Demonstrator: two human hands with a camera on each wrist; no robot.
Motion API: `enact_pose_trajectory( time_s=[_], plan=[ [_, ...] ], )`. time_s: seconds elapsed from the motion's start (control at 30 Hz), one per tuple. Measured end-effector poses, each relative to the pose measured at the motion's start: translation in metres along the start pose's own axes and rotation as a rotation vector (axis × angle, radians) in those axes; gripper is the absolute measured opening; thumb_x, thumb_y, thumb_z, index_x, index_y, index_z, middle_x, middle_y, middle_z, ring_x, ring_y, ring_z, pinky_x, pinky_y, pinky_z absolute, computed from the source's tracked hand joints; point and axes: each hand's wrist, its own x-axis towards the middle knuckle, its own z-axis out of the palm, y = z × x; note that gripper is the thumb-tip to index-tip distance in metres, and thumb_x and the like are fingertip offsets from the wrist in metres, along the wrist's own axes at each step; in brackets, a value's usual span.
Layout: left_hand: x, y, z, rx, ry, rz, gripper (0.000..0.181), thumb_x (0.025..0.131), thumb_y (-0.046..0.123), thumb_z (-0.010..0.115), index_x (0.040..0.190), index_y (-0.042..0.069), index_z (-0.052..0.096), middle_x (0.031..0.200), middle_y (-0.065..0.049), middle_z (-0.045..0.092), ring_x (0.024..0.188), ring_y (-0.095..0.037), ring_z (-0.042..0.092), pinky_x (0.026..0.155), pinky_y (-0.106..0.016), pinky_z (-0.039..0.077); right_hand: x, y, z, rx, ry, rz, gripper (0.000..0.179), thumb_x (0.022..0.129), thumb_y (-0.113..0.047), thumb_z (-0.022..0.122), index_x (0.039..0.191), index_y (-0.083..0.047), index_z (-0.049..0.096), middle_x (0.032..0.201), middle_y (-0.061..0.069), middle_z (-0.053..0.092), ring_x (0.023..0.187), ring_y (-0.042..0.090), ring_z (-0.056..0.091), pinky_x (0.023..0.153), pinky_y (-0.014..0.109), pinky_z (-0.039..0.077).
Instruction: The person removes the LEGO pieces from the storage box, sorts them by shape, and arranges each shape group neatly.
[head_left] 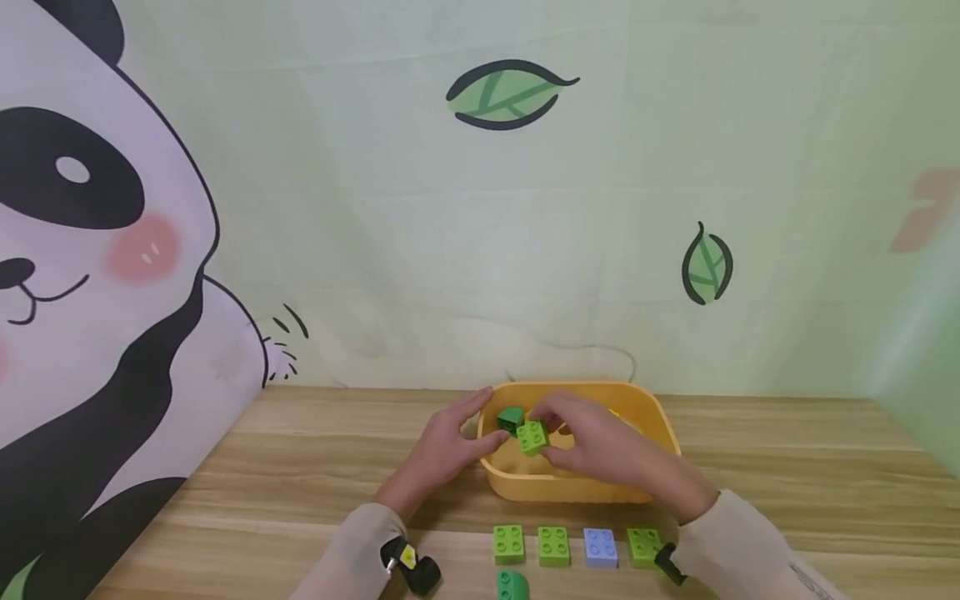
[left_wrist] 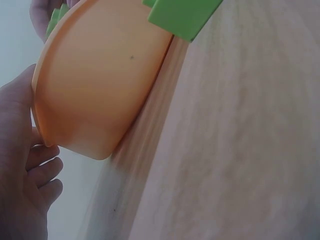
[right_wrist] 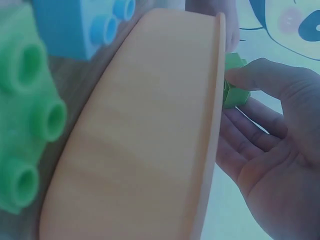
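Observation:
Between thumb and fingers, my right hand (head_left: 596,437) pinches a light green toy brick (head_left: 532,437) with studs, over the yellow bin (head_left: 570,489). The right wrist view shows this green brick (right_wrist: 235,82) just past the bin's rim. My left hand (head_left: 450,437) grips the bin's left end, its thumb over the rim; in the left wrist view several fingers (left_wrist: 47,175) curl beside the outer wall. Inside the bin, near the left thumb, lies a dark green brick (head_left: 511,419). Part of the bin's contents is hidden behind my right hand.
In front of the bin stand a light green brick (head_left: 508,544), a second green brick (head_left: 553,547), a blue brick (head_left: 601,547) and another green brick (head_left: 643,546) in a row. A rounded dark green brick (head_left: 512,585) lies nearer me. A printed backdrop (head_left: 375,208) rises behind the wooden table (head_left: 787,467).

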Motion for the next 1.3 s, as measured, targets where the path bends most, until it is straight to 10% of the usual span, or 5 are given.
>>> enact_pose_trajectory(
  time_s=[1.3],
  plan=[
    [0.0, -0.001, 0.001, 0.008, -0.003, -0.033, 0.08, 0.096, 0.04, 0.079, 0.16, 0.006, 0.046, 0.165, -0.009, 0.044, 0.152, -0.033, 0.04, 0.123, -0.053, 0.033, -0.074, -0.015, 0.003, 0.057, -0.023, -0.119, 0.036, 0.096, -0.016, 0.081, 0.131, -0.017, 0.072, 0.126, -0.01, 0.067, 0.109, 0.009, 0.064, 0.099, 0.033, 0.058]
  ],
)
